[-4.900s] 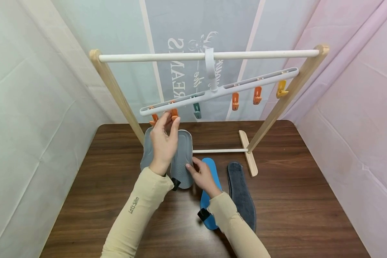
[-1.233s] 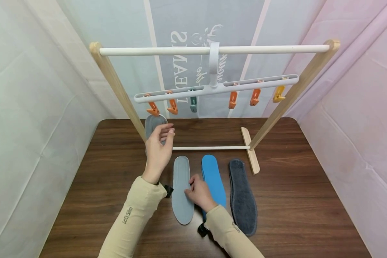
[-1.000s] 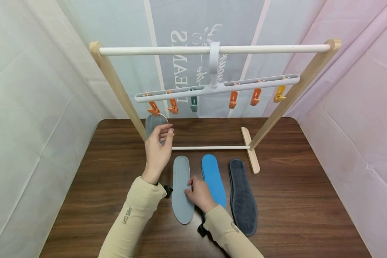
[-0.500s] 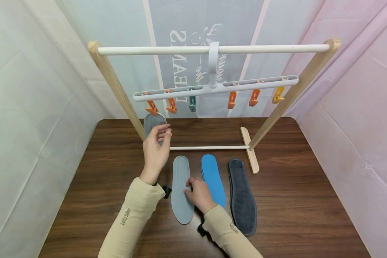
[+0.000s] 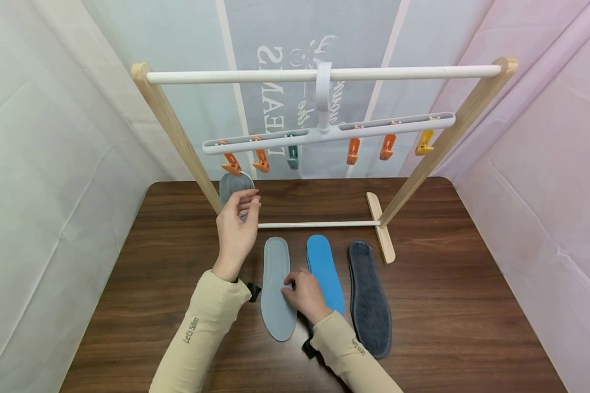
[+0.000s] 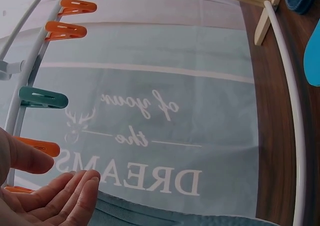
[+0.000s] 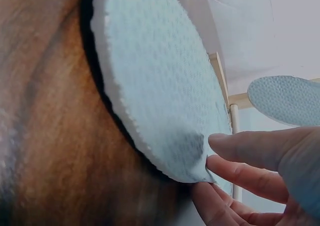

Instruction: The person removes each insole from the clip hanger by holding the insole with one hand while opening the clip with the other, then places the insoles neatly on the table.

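Observation:
My left hand [image 5: 237, 234] is raised in front of a grey insole [image 5: 233, 185] hanging from the far-left orange clothes peg [image 5: 231, 164]. Its thumb and loosely bent fingers stand apart in the left wrist view, with nothing between them. A second grey insole [image 5: 277, 316] lies flat on the table. Over its right edge is my right hand [image 5: 306, 297], fingers loosely bent, fingertips right at the edge in the right wrist view. Beside it a blue insole [image 5: 324, 262] is partly covered by this hand and sleeve. Further right are dark fuzzy insoles [image 5: 371, 300], stacked.
A white hanger [image 5: 319, 134] hooks over the white rod [image 5: 408, 73] of a wooden stand [image 5: 459, 134]. Along it hang more orange pegs [image 5: 353, 152], a green peg [image 5: 293, 154] and a yellow peg [image 5: 424, 143]. White curtains [image 5: 69, 191] flank the dark wooden table [image 5: 452, 327].
Since the oldest frame, one grey insole has come off the second orange peg and now lies on the table. The left hand has lowered from that peg. Over the last second both hands hardly move.

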